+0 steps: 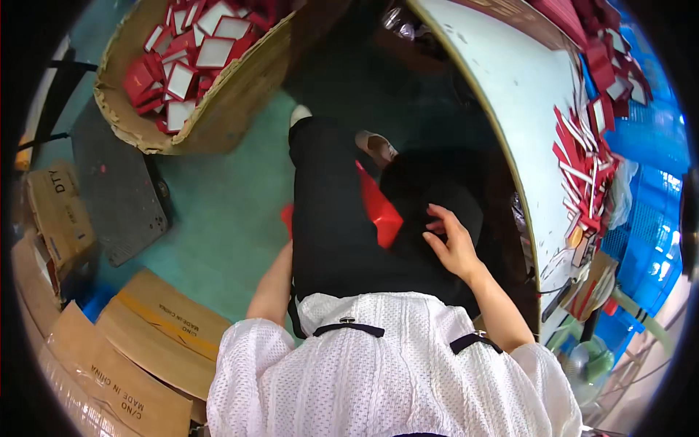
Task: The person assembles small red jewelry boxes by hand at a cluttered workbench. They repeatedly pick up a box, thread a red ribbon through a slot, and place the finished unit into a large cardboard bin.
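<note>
My right hand (455, 247) hovers over or rests on my black-trousered right thigh (437, 197); which of the two I cannot tell. Its fingers are loosely bent and apart, with nothing in them. On the other side, my left forearm (271, 285) reaches down beside my left thigh (328, 218), which hides the hand and anything it holds. A smooth, bright red piece of material (381, 213) shows between my legs, and a bit of red also peeks out by the left wrist.
A torn-edged cardboard bin (211, 124) at the far left holds many red-and-white small boxes. Flattened or open cartons (156, 313) lie at the near left, by a dark flat board (116, 186). To the right, a white table (520, 95) bears red-and-white strips (579, 171); blue crates (648, 218) stand beyond.
</note>
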Tool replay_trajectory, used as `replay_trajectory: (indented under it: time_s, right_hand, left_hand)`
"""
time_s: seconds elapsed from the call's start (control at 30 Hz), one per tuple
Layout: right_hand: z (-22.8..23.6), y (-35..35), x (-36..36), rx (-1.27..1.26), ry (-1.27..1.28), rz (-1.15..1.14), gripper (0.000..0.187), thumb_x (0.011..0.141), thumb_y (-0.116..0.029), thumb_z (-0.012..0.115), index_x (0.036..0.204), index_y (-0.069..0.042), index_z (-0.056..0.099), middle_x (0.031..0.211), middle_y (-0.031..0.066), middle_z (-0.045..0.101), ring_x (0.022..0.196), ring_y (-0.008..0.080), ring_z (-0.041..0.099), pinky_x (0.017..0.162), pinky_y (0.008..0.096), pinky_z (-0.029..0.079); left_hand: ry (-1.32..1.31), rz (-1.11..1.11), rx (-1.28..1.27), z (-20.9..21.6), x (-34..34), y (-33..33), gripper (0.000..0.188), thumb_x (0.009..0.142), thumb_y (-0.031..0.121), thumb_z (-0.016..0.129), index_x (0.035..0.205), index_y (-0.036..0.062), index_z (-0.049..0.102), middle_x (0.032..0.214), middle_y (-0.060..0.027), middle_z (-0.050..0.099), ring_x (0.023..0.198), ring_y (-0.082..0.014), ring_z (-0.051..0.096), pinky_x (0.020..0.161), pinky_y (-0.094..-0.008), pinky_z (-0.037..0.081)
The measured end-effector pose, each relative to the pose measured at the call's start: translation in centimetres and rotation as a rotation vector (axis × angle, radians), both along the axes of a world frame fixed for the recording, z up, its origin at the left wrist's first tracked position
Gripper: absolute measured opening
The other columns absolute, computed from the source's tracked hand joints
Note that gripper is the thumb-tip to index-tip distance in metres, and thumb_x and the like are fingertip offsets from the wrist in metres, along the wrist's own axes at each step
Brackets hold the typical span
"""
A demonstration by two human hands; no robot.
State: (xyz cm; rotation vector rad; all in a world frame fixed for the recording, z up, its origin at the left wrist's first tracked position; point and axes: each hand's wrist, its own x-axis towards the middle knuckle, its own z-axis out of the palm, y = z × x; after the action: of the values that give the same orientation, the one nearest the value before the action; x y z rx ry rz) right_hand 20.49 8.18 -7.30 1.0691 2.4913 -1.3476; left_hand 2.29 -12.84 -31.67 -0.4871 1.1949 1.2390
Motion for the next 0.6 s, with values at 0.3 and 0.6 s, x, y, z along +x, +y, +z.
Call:
replay_trajectory:
  time_s: [0.3, 0.6]
  right_hand:
    - [-0.2, -1.5, 6.1, -0.014, 0.233, -0.185, 0.039, 0.073, -0.003, 0.057, 0.110, -0.003, 0.043, 0.095, 0.0127, 0.055, 0.075, 0.0182, 0.058, 0.067, 0.0266, 0.046]
    - [-2.0, -2.1, 8.7, -0.092, 0.342, -0.350, 0.037, 0.074, -0.005, 0.057, 0.109, -0.003, 0.042, 0.088, 0.0118, 0.057, 0.071, 0.0166, 0.057, 0.064, 0.0263, 0.046]
  left_hand:
    - [0.199, -0.058, -0.064, 3.1, -0.5, -1.0, 0.026, 0.081, 0.019, 0.051, 0.099, 0.0007, 0.051, 0.100, -0.0104, 0.055, 0.090, -0.0180, 0.053, 0.078, -0.0284, 0.041]
    - [0.304, -0.150, -0.117, 5.2, 0.1, -2.4, 0.028, 0.080, 0.021, 0.052, 0.098, 0.0001, 0.052, 0.100, -0.0112, 0.056, 0.091, -0.0193, 0.053, 0.079, -0.0297, 0.040]
